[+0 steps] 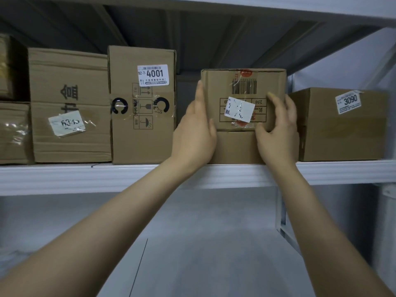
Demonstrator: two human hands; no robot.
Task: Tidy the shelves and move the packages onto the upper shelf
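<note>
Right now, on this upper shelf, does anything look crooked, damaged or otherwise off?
Two labels stand out. The white sticker on the wide left box sits crooked and crumpled, with its edge lifting. The held box carries a tilted label whose print is worn patchy and hard to read.

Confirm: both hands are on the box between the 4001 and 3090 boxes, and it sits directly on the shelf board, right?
Not directly. The head view shows the left hand and right hand on the box between the 4001 box and 3090 box, but it sits on a lower box, not the shelf board.
</note>
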